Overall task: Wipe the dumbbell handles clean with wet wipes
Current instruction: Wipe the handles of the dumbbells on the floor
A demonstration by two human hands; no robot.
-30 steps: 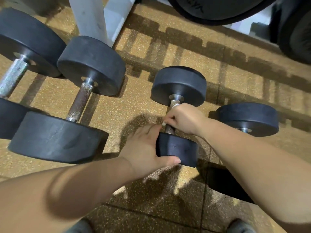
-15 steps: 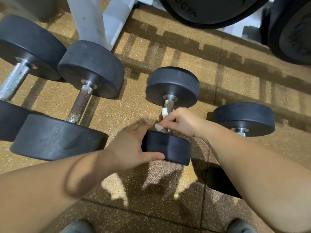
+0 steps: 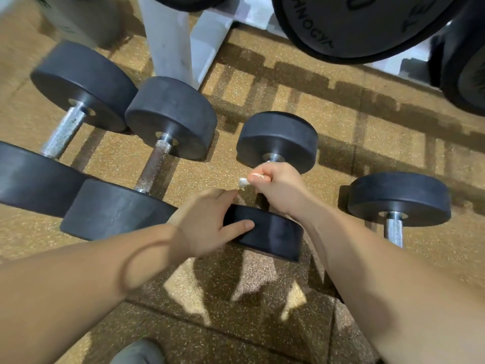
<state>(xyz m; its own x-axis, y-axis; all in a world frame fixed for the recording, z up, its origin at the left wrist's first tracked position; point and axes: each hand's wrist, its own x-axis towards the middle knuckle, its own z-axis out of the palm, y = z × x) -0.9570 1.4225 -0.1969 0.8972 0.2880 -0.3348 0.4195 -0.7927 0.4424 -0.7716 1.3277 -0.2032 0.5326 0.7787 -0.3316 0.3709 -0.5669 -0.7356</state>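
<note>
A small black dumbbell (image 3: 277,141) lies on the speckled floor in the middle of the view. My left hand (image 3: 210,222) grips its near head (image 3: 273,236), thumb on the front face and fingers over the top. My right hand (image 3: 278,183) is curled round the handle with a white wet wipe (image 3: 242,183) whose end sticks out at the left. The handle itself is mostly hidden under that hand; only its chrome collar shows at the far head.
Two larger dumbbells (image 3: 154,164) (image 3: 65,127) lie to the left and another small one (image 3: 399,198) to the right. A white rack leg (image 3: 170,40) and big black weight plates (image 3: 367,24) stand behind. A grey shoe (image 3: 136,352) shows at the bottom.
My right hand has slid with the wipe along the handle from the near head toward the far head. The view has shifted; my left hand keeps its hold on the near head.
</note>
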